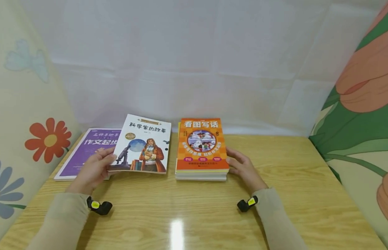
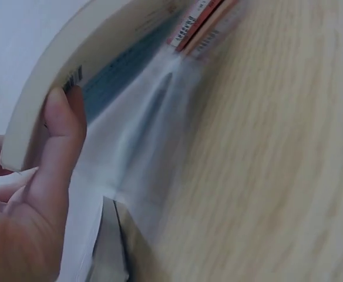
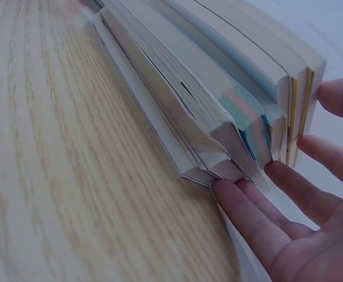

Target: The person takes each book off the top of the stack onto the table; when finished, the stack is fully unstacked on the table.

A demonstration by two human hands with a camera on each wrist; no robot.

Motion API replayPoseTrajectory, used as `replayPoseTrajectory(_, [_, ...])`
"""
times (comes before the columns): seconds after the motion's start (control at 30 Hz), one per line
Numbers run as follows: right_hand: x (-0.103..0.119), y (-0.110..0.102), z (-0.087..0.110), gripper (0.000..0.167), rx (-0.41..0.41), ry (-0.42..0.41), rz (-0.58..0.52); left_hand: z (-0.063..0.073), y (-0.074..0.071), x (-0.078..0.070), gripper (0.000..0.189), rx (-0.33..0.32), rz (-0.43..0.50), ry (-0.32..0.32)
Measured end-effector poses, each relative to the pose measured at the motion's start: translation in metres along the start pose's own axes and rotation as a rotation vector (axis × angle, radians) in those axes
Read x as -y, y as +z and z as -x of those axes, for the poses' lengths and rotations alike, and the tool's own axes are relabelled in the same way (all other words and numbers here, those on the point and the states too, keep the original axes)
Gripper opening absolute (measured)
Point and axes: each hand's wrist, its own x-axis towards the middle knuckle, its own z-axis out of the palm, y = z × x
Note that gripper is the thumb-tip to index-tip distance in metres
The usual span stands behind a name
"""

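Left of centre, the left grip [image 1: 93, 169] pinches the white book [image 1: 145, 144]: keep it level! Mid-frame, unclenched right grip [image 1: 244, 169] touches the orange-topped stack [image 1: 202, 144]; steady, gently.

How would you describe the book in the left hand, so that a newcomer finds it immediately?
On the wooden table, a purple book lies left of an orange-topped stack. Between them, the left hand grips the white book with a long-haired figure on its cover; its neighbours are purple and orange.

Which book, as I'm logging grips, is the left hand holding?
The white telescope-cover book, gripped by the left hand; the purple book lies farther left, the orange book tops the stack.
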Motion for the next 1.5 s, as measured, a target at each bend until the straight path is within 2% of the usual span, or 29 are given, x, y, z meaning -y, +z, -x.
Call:
replayPoseTrajectory(0.17, [-0.002,0.001,-0.001,0.058,-0.003,-0.003,-0.015,-0.004,0.010,0.002,0.062,-0.058,-0.327,-0.136])
replayPoseTrajectory(0.27, [-0.003,0.001,-0.002,0.058,-0.006,0.002,0.000,-0.005,0.016,0.000,0.060,-0.076,-0.481,-0.206])
replayPoseTrajectory(0.37, [-0.004,0.001,-0.002,0.059,-0.006,0.007,0.011,-0.006,0.021,-0.002,0.059,-0.073,-0.577,-0.243])
replayPoseTrajectory(0.6, [-0.003,0.002,-0.002,0.058,-0.001,0.007,0.001,-0.008,0.027,-0.006,0.058,-0.101,-0.821,-0.272])
replayPoseTrajectory(0.73, [-0.002,0.002,-0.003,0.060,-0.001,0.013,0.003,-0.009,0.027,-0.008,0.053,-0.140,-0.948,-0.249])
replayPoseTrajectory(0.9, [-0.001,0.003,-0.002,0.062,-0.002,0.018,0.012,-0.010,0.027,-0.011,0.046,-0.158,-1.098,-0.227])
replayPoseTrajectory(1.07, [-0.001,0.001,-0.003,0.061,-0.004,0.007,0.017,-0.008,0.035,-0.017,0.052,-0.167,-1.141,-0.232])
replayPoseTrajectory(1.2, [-0.002,0.000,-0.003,0.061,-0.008,0.010,0.020,-0.009,0.051,-0.019,0.054,-0.182,-1.115,-0.182])
replayPoseTrajectory(1.3, [-0.001,0.000,-0.002,0.061,-0.008,0.012,0.025,-0.012,0.068,-0.017,0.051,-0.195,-1.071,-0.110])
replayPoseTrajectory(1.5, [0.000,0.002,-0.001,0.061,-0.014,0.012,0.019,-0.022,0.110,-0.009,0.048,-0.177,-0.931,0.065])
